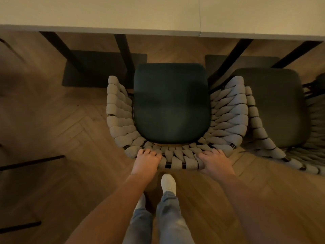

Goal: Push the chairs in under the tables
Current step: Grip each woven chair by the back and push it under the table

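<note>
Both grips are clenched on the woven top rail of the centre chair point(170, 103): the left hand point(146, 160) holds the rail left of middle, the right hand point(217, 162) holds it right of middle, fingers curled over the weave.

Step in hand, as judged: pushing this chair in. Its dark seat stands wholly clear of the desk point(105, 13) edge, with bare floor point(58, 120) between the seat front and that edge, so the push is at its start.

Next move calls for an even forward push from both hands, keeping the seat lined up with the gap between the two nearer dark desk legs point(123, 55), which flank the seat's front corners closely.

Count, largest first:
- Desks: two tops, butted at a seam.
- Chairs: two in plain view; the second chair point(270, 106) stands just beside the first on the right, also not under the desk.
- Hands: two.
- Shoes: one white shoe point(168, 183) clearly seen behind the rail.
</note>
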Demonstrator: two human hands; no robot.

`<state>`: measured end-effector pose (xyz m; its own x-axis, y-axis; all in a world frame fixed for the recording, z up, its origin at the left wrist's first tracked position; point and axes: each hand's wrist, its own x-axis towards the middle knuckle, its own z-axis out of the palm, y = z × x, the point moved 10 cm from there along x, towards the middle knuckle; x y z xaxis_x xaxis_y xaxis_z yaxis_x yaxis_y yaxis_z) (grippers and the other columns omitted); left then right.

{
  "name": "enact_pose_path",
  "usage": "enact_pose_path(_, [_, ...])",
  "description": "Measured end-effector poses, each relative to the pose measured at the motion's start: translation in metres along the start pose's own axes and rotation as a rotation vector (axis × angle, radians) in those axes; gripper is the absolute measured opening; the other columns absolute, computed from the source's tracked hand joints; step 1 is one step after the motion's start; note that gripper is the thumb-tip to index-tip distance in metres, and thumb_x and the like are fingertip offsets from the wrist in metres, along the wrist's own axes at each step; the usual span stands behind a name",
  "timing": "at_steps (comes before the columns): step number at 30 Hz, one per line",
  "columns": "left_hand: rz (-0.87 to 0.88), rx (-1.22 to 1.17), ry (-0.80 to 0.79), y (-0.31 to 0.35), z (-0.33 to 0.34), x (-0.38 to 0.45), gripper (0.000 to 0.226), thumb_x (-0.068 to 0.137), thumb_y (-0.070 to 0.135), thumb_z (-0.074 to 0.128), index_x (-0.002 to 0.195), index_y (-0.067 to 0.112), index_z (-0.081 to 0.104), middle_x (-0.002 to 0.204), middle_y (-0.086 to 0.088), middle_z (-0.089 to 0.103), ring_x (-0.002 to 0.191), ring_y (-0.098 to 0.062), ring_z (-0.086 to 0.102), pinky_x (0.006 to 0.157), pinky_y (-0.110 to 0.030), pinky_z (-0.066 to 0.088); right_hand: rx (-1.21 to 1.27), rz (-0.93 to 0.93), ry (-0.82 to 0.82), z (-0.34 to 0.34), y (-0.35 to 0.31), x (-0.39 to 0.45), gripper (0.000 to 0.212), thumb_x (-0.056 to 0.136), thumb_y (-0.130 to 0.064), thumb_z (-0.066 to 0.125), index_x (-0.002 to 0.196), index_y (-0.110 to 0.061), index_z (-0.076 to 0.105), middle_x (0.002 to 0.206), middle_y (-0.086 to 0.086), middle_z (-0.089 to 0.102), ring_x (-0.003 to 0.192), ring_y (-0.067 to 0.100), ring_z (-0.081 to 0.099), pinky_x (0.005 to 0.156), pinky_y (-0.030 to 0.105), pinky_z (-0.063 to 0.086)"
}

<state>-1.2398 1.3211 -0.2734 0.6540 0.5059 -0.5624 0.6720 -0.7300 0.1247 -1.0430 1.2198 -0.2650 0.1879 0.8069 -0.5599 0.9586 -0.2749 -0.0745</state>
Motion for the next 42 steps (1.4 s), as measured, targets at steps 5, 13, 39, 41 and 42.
enact_pose_path(5, [-0.006,-0.01,-0.01,-0.002,0.001,0.001,0.05,0.102,0.022,0.056,0.15,0.026,0.042,0.151,-0.002,0.049,0.142,-0.024,0.04,0.12,-0.044,0.025,0.019,-0.011,-0.003,-0.002,-0.002,0.0,0.047,0.09,-0.058,0.062,0.132,-0.039,0.055,0.133,-0.012,0.06,0.128,0.015,0.047,0.111,0.038,0.03])
enact_pose_path(13, [0.011,-0.123,-0.102,-0.001,-0.004,-0.003,0.059,0.099,0.04,0.062,0.152,0.024,0.041,0.153,-0.004,0.047,0.144,-0.025,0.037,0.122,-0.044,0.024,0.05,0.012,-0.144,-0.004,-0.006,-0.001,0.08,0.079,-0.079,0.06,0.143,-0.033,0.048,0.145,-0.006,0.053,0.137,0.02,0.043,0.118,0.043,0.029])
enact_pose_path(39, [-0.765,-0.918,0.397,-0.263,0.021,-0.347,0.034,0.102,0.046,0.056,0.119,0.019,0.07,0.1,0.005,0.071,0.087,-0.011,0.067,0.081,-0.031,0.058,-0.035,-0.401,-0.114,-0.108,-0.433,-0.056,0.045,0.102,-0.057,0.043,0.129,-0.025,0.059,0.121,0.001,0.066,0.107,0.023,0.063,0.092,0.043,0.055])
enact_pose_path(41, [-0.813,-0.95,0.423,-0.286,0.038,-0.389,0.033,0.102,0.044,0.057,0.121,0.02,0.069,0.1,0.005,0.069,0.088,-0.012,0.067,0.08,-0.03,0.057,-0.051,-0.426,-0.102,-0.102,-0.482,-0.071,0.046,0.103,-0.056,0.043,0.133,-0.024,0.058,0.123,0.001,0.067,0.108,0.023,0.063,0.09,0.04,0.055])
enact_pose_path(42, [-0.84,-0.968,0.434,-0.298,0.048,-0.409,0.033,0.102,0.044,0.057,0.122,0.02,0.068,0.1,0.006,0.069,0.088,-0.012,0.067,0.081,-0.031,0.057,-0.05,-0.435,-0.099,-0.099,-0.505,-0.077,0.047,0.103,-0.056,0.043,0.135,-0.024,0.058,0.124,0.001,0.066,0.108,0.022,0.063,0.091,0.039,0.055])
